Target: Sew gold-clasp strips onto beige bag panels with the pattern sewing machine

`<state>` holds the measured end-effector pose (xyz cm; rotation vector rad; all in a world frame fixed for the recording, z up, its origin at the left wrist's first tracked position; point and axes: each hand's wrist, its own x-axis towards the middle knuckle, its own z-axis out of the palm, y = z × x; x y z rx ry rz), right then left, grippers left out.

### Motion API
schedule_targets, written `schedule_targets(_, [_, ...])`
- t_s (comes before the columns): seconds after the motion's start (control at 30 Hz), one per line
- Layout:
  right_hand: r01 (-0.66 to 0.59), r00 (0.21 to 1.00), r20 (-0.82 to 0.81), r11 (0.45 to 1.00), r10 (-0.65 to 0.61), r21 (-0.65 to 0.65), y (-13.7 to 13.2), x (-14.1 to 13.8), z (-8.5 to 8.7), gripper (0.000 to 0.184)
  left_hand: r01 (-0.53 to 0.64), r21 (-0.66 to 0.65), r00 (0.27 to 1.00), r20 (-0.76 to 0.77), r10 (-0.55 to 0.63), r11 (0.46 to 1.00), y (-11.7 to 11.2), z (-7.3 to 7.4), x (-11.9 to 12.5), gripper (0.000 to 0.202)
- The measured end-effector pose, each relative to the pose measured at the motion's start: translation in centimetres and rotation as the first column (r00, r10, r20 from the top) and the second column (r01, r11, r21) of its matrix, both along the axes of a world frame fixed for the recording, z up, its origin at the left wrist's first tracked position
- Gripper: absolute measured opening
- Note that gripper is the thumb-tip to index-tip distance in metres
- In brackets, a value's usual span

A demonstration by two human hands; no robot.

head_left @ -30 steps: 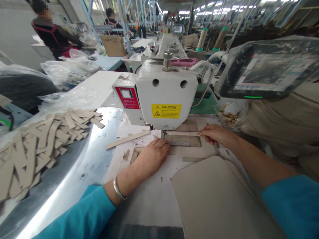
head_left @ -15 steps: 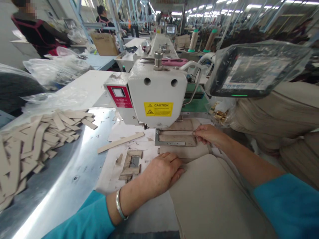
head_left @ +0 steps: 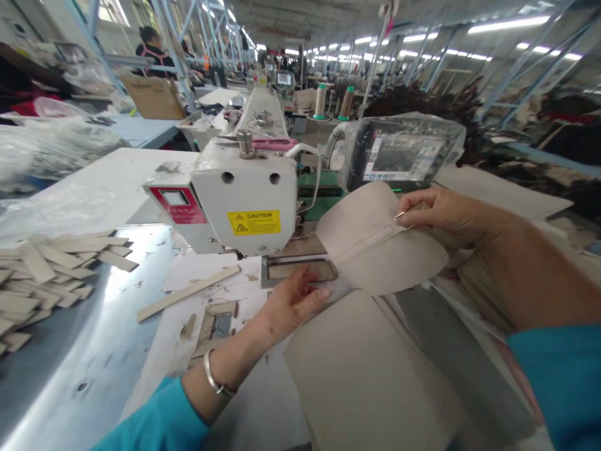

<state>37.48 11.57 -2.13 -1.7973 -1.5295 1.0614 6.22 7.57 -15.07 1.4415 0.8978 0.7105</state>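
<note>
My right hand [head_left: 434,212] is raised beside the display, its fingers pinched at the right part of a beige panel [head_left: 354,228]. A narrow stitched strip runs slantwise across this panel, and thin metal shows at my fingertips; what it belongs to I cannot make out. My left hand [head_left: 298,297] is open, fingers apart, in front of the sewing machine's metal clamp frame [head_left: 265,275]. It holds nothing that I can see. Below the hands lies a stack of beige panels [head_left: 366,369]. The white sewing machine head [head_left: 244,194] stands just behind the frame.
Many beige strips [head_left: 42,269] are heaped on the metal table at left. A single strip [head_left: 188,293] and a small taped frame [head_left: 213,329] lie left of my left hand. A plastic-covered display [head_left: 404,153] stands at right. A co-worker [head_left: 153,53] sits far back left.
My right hand has lifted a beige panel up and right, away from the clamp frame. My left hand has opened its fingers toward the frame. The view has turned right.
</note>
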Motion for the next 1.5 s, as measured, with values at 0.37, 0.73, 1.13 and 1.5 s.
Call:
schedule_targets(0.37, [-0.116,0.972,-0.187,0.981,0.144,0.155,-0.1,-0.2,1.3,0.030,-0.011,-0.417,0.897,0.397,0.193,0.909,-0.2,-0.6,4.6,0.056])
schedule_targets(0.73, [-0.193,0.957,-0.181,0.963,0.228,0.189,0.7,-0.5,1.8,0.028,0.059,-0.375,0.844,0.514,0.155,0.925,-1.6,1.0,5.6,0.042])
schedule_targets(1.13, [-0.142,0.964,-0.168,0.935,0.204,0.324,1.6,-2.2,0.1,0.028,0.077,-0.403,0.898,0.425,0.112,0.912,-3.1,0.3,6.1,0.037])
schedule_targets(1.5, [-0.148,0.959,-0.175,0.919,0.224,0.365,1.9,-2.9,-0.6,0.023,0.074,-0.439,0.905,0.407,0.125,0.896,-3.5,0.0,6.1,0.034])
